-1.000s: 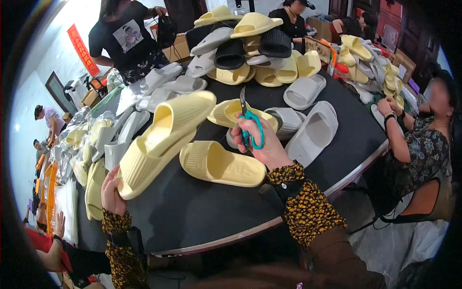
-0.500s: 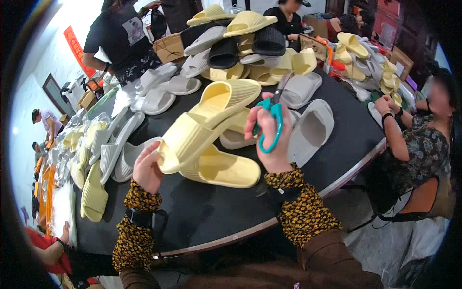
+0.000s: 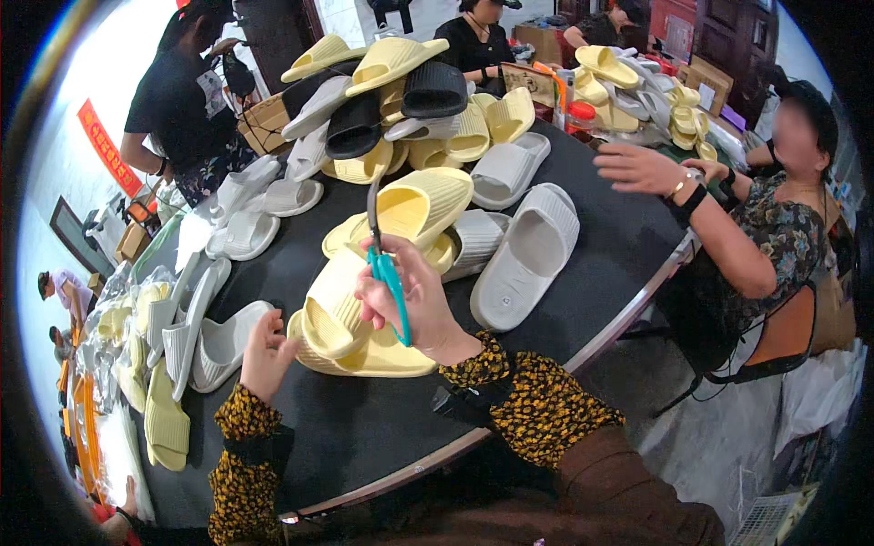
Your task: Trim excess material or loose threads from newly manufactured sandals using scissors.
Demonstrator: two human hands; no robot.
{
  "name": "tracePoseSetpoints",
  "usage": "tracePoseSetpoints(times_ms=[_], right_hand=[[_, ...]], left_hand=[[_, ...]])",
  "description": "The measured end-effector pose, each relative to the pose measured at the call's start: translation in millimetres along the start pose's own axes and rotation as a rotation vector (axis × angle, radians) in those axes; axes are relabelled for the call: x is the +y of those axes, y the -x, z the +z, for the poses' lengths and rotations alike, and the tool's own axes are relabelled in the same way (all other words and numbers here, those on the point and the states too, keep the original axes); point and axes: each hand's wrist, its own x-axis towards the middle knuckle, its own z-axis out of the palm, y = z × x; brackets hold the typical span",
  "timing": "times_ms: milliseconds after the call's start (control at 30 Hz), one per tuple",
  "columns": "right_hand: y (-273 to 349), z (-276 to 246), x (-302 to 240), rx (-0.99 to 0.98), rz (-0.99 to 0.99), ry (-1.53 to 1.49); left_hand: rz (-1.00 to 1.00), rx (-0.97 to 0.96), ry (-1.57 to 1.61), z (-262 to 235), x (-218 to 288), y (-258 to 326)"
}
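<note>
Right grip [image 3: 421, 305] clenched around teal-handled scissors [image 3: 390, 284], blades pointing up and away. Left grip [image 3: 265, 357] empty, fingers loosely curled, just beside near end of yellow slippers [image 3: 330, 305]; contact impossible to tell. Yellow slippers overlapping in front on black bench [image 3: 350, 437], partly hidden behind right grip. Grey slipper [image 3: 521, 268] to their right, insole up. Mixed stack of yellow, grey and black slippers [image 3: 435, 89] farther back. Co-worker [image 3: 778, 205] seated at right, one hand [image 3: 637, 170] stretched out near bench edge.
</note>
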Motion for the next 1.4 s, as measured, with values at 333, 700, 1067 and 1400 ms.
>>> tracePoseSetpoints(times_ms=[333,700,1067,1400], right_hand=[[2,1,0,-0.061,0.050,-0.057],[3,-4,-11,-0.059,-0.009,-0.093],[-5,-16,-18,0.165,-0.082,-0.196],[-8,-14,-10,0.162,-0.103,-0.050]], left_hand=[[0.268,-0.191,-0.429,41,-16,-18],[-0.097,-0.501,-0.068,105,81,-69],[0.264,-0.138,-0.299,199,91,-102],[0.501,0.020,-0.538,132,67,-133]])
